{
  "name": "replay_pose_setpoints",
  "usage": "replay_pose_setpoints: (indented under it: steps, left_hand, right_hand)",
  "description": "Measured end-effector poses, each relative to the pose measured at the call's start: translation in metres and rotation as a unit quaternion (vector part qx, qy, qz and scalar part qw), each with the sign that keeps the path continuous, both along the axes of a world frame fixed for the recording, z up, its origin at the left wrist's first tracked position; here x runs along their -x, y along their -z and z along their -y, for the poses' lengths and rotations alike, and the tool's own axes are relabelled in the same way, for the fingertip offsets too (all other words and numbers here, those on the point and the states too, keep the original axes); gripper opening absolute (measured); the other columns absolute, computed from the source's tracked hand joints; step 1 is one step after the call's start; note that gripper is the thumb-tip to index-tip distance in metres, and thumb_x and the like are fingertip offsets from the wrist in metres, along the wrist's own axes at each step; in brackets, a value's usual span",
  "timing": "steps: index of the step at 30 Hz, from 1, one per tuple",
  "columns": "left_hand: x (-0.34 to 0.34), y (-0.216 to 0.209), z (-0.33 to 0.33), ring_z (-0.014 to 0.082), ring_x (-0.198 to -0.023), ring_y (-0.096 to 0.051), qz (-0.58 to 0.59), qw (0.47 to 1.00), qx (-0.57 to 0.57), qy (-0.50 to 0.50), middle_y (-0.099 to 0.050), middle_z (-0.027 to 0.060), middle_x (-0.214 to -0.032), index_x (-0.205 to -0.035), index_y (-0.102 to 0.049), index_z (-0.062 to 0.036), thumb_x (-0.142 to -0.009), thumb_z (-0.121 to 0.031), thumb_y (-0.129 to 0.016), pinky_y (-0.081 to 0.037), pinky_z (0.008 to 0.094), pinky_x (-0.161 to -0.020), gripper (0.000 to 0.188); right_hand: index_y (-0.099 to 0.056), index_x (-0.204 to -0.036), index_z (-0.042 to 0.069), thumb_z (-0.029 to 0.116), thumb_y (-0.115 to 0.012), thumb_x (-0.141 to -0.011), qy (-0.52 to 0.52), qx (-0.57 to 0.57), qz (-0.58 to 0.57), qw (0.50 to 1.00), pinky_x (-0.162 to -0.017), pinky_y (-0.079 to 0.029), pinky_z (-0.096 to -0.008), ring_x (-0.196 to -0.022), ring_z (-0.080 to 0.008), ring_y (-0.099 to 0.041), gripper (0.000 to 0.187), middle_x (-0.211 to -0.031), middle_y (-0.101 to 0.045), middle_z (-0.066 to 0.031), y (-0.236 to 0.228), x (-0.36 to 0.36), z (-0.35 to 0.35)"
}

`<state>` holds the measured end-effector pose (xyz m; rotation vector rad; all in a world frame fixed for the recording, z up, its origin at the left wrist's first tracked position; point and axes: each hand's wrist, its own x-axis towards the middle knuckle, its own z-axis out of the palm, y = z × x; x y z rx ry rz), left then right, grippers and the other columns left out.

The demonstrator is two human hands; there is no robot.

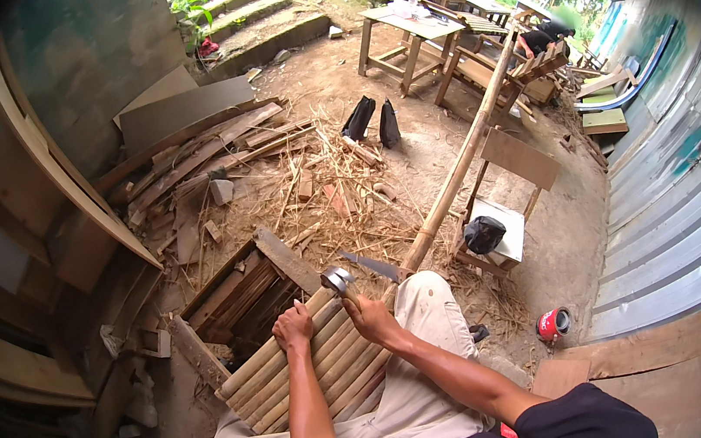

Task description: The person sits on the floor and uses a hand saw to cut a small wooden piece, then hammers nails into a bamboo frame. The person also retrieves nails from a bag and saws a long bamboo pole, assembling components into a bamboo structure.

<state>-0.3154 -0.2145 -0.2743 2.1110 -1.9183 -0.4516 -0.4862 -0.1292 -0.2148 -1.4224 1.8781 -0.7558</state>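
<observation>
Across my lap lies a panel of bamboo poles (324,362) set side by side on a wooden frame (287,262). My left hand (293,324) rests on the far poles, its fingers curled closed; what they hold, if anything, is hidden. Just to its right, my right hand (369,317) is wrapped around a tool that looks like a hammer (338,280), its shiny metal head close above the far end of the poles. Beyond that hand a grey metal blade (371,265) lies near the end of a long bamboo pole (458,166).
Split bamboo scraps (327,169) and wooden boards (211,153) cover the ground ahead. A chair (505,231) bearing a black bag (485,235) and a red can (553,324) stand at right. Tables (414,23) and another person (547,37) are farther back. Corrugated metal walls (664,207) the right side.
</observation>
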Motion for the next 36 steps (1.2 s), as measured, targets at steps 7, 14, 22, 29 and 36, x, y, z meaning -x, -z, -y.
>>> replay_pose_setpoints:
  steps: [7,14,22,29,36]
  left_hand:
    - [-0.001,-0.008,0.0,0.0438,-0.082,-0.069,0.011,0.999,-0.045,0.014,-0.069,0.0257,-0.084,-0.08,-0.075,-0.002,-0.097,-0.043,-0.034,-0.053,0.0512,-0.078,0.06]
    - [0.0,-0.014,-0.003,0.0421,-0.076,-0.068,-0.036,0.999,0.004,0.014,-0.068,0.0239,-0.079,-0.077,-0.074,-0.0016,-0.097,-0.04,-0.037,-0.052,0.0495,-0.072,0.057]
    - [-0.001,-0.014,-0.001,0.0431,-0.084,-0.068,-0.034,0.999,-0.037,0.01,-0.069,0.0247,-0.085,-0.084,-0.075,-0.0027,-0.097,-0.041,-0.037,-0.052,0.0494,-0.082,0.056]
    - [-0.001,-0.018,0.001,0.0446,-0.082,-0.068,-0.043,0.998,-0.054,0.011,-0.068,0.0264,-0.084,-0.082,-0.075,-0.0014,-0.097,-0.04,-0.036,-0.051,0.0495,-0.081,0.057]
    - [-0.001,-0.012,0.0,0.0431,-0.083,-0.068,-0.055,0.997,-0.046,0.0,-0.068,0.026,-0.084,-0.081,-0.075,-0.001,-0.097,-0.041,-0.037,-0.052,0.049,-0.08,0.057]
  right_hand:
    - [-0.062,-0.095,-0.003,0.049,-0.041,-0.101,0.043,-0.035,0.039,0.998,-0.074,-0.047,-0.0567,-0.086,-0.0522,-0.061,0.056,-0.083,-0.063,-0.034,-0.007,-0.002,0.0]
    - [-0.057,-0.087,-0.002,0.041,-0.046,-0.102,0.062,0.1,0.013,0.993,-0.061,-0.045,-0.0516,-0.073,-0.0493,-0.06,0.047,-0.075,-0.059,-0.0285,-0.008,-0.012,-0.006]
    - [-0.057,-0.085,-0.002,0.05,-0.039,-0.101,0.056,0.011,0.007,0.998,-0.068,-0.045,-0.0528,-0.082,-0.0509,-0.059,0.058,-0.075,-0.059,-0.0308,-0.003,-0.011,-0.011]
    - [-0.057,-0.088,-0.004,0.044,-0.04,-0.102,0.003,0.013,-0.01,1.0,-0.068,-0.046,-0.0558,-0.081,-0.0535,-0.059,0.053,-0.074,-0.06,-0.033,-0.004,-0.005,-0.009]
    - [-0.055,-0.086,-0.004,0.044,-0.041,-0.102,0.024,0.036,-0.013,0.999,-0.061,-0.044,-0.0551,-0.073,-0.0523,-0.059,0.053,-0.073,-0.058,-0.0316,-0.006,-0.015,0.0]
